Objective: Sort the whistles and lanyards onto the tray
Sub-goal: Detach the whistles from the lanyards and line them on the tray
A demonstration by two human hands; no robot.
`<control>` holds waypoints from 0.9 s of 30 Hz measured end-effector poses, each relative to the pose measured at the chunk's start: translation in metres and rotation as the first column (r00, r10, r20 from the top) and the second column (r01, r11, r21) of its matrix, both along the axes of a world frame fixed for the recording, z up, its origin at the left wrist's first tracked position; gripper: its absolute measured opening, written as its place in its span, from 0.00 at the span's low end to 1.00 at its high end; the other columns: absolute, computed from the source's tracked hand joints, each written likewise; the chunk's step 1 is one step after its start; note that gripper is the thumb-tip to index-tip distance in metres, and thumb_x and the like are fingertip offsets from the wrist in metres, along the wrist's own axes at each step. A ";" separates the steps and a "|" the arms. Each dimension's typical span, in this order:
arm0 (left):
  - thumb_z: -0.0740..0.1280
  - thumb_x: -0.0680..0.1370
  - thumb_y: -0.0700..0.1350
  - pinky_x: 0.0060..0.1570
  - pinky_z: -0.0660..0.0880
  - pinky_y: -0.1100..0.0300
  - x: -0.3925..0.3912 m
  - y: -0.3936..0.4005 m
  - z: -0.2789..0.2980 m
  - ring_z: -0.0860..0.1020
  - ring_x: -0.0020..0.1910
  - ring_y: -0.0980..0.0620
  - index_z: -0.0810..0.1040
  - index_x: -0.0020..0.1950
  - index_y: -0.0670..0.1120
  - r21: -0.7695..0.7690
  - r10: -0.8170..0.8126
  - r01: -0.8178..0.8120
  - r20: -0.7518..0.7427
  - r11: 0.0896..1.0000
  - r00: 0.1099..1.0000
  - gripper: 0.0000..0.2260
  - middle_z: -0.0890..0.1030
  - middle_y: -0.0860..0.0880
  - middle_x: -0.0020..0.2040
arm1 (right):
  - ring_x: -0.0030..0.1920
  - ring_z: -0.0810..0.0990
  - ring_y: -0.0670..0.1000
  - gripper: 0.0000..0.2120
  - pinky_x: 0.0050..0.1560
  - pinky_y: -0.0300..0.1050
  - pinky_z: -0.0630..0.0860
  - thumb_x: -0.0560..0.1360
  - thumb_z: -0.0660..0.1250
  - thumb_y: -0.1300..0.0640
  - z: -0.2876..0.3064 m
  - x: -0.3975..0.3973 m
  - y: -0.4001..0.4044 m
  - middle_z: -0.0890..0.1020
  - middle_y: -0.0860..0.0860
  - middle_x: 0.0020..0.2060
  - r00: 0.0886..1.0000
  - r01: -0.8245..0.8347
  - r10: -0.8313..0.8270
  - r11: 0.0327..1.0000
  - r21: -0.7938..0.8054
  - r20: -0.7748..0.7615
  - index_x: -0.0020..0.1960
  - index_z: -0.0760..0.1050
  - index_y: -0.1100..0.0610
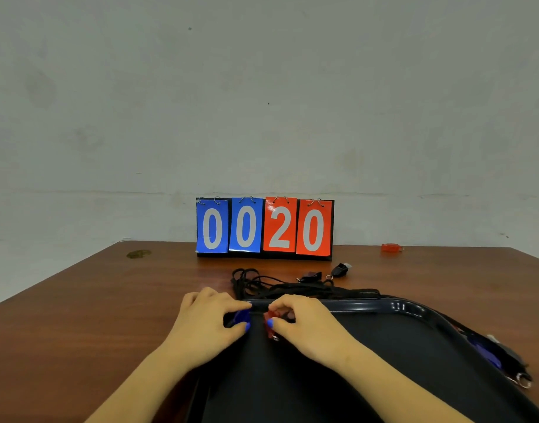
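Both hands work at the far left corner of a dark navy plastic tray (pixel 414 309) that lies on a brown wooden desk (pixel 79 300). The left hand (pixel 207 315) has its fingers curled round a small blue plastic whistle (pixel 241 316), gripping it at the tray's corner rim. Just beside it, the right hand (pixel 305 322) pinches a small red plastic whistle (pixel 270 319) between thumb and fingers, over the tray's flat bottom; a little metal ring (pixel 275 337) shows below this whistle. The two whistles sit close together, not clearly touching.

Behind the tray's far rim lies a tangled heap of black cord lanyards (pixel 277 285), resting on the desk and running along the rim to the right. Past the heap are two black plastic whistles: one (pixel 311 276) near the cords, and another (pixel 340 269) just to its right with a light tip and a small ring.

Farther back on the right, well apart from the rest, lies a red translucent whistle (pixel 391 248). Off the tray's right edge sit a blue-purple whistle (pixel 488 355) and dark items with a key ring (pixel 523 380), blurred.

A flip scoreboard (pixel 264 227) with two blue cards and two red cards reading 0, 0, 2, 0 stands at the back of the desk against a pale wall (pixel 262 87).
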State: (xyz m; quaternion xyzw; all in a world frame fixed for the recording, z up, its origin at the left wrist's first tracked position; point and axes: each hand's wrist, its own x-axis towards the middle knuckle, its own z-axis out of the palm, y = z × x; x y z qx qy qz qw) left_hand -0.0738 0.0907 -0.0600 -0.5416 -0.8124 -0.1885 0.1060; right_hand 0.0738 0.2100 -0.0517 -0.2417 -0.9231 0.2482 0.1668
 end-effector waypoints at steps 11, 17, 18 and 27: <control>0.57 0.78 0.56 0.59 0.56 0.58 -0.003 -0.001 0.002 0.64 0.56 0.58 0.68 0.66 0.62 -0.041 -0.013 0.016 0.085 0.999 0.996 0.16 0.72 0.60 0.55 | 0.57 0.74 0.44 0.15 0.60 0.41 0.72 0.76 0.64 0.54 -0.001 -0.001 0.001 0.76 0.45 0.58 1.000 -0.013 0.013 1.000 0.004 -0.026 0.62 0.72 0.47; 0.57 0.78 0.57 0.59 0.58 0.57 0.000 -0.002 0.003 0.63 0.56 0.58 0.67 0.67 0.62 -0.036 -0.011 0.015 0.092 0.999 0.996 0.17 0.71 0.60 0.53 | 0.61 0.71 0.45 0.16 0.64 0.45 0.69 0.76 0.63 0.51 -0.002 -0.001 -0.004 0.74 0.45 0.59 0.995 -0.100 0.100 0.994 0.034 -0.007 0.63 0.72 0.43; 0.57 0.78 0.57 0.60 0.58 0.57 0.000 -0.002 0.003 0.63 0.56 0.58 0.67 0.67 0.62 -0.035 -0.012 0.016 0.094 0.999 0.996 0.17 0.71 0.60 0.53 | 0.61 0.71 0.45 0.16 0.65 0.45 0.69 0.75 0.64 0.50 -0.002 -0.001 -0.004 0.74 0.45 0.59 0.994 -0.106 0.106 0.994 0.037 0.002 0.63 0.72 0.43; 0.57 0.78 0.57 0.62 0.59 0.56 0.003 -0.005 0.007 0.65 0.58 0.58 0.67 0.67 0.61 -0.023 -0.010 0.013 0.097 1.000 0.995 0.17 0.72 0.61 0.54 | 0.61 0.71 0.44 0.16 0.63 0.40 0.67 0.75 0.64 0.52 0.001 0.001 -0.002 0.73 0.43 0.60 0.994 -0.109 0.109 0.994 0.020 0.013 0.63 0.72 0.44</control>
